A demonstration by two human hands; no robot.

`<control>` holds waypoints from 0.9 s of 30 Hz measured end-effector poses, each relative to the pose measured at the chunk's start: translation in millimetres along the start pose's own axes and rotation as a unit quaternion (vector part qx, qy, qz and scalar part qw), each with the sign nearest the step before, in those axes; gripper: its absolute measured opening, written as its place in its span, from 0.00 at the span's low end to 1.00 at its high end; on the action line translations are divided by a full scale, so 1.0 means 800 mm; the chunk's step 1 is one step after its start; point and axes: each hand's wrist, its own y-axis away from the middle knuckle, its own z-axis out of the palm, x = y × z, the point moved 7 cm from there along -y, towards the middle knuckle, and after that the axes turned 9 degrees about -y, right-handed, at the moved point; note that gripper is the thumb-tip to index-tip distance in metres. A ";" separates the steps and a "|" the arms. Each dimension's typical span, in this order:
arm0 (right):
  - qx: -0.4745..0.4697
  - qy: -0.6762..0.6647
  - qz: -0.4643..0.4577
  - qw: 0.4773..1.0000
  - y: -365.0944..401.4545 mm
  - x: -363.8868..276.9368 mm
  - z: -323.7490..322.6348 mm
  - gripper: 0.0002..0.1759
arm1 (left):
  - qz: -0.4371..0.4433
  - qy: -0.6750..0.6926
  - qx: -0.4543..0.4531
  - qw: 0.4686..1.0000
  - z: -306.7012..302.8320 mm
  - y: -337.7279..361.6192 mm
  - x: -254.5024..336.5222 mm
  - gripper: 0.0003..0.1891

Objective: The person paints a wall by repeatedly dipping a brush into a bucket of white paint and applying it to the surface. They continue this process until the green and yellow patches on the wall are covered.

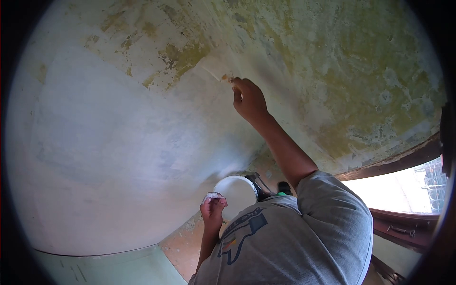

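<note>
My right hand [250, 99] is raised to the wall corner, its fingers closed around a putty knife [225, 77]. The pale blade points left and lies against or very near the whitish wall [118, 128]; contact is hard to judge. Low in front of my body, my left hand [213, 210] is closed, with whitish material [214, 195] at its fingertips. What it grips cannot be made out. Right beside it is a round white bucket [233, 178], partly hidden by my grey shirt.
The adjoining wall [351, 80] shows worn yellow-green patches. A bright window opening with a dark wooden frame [403, 221] is at the right. Dark objects [284, 188] sit behind the bucket. Brownish floor [183, 247] and a pale green surface [114, 268] show below.
</note>
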 end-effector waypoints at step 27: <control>-0.224 0.221 0.164 0.935 0.126 0.073 0.030 0.16 | 0.014 0.054 0.026 0.998 -0.029 0.000 -0.012 0.04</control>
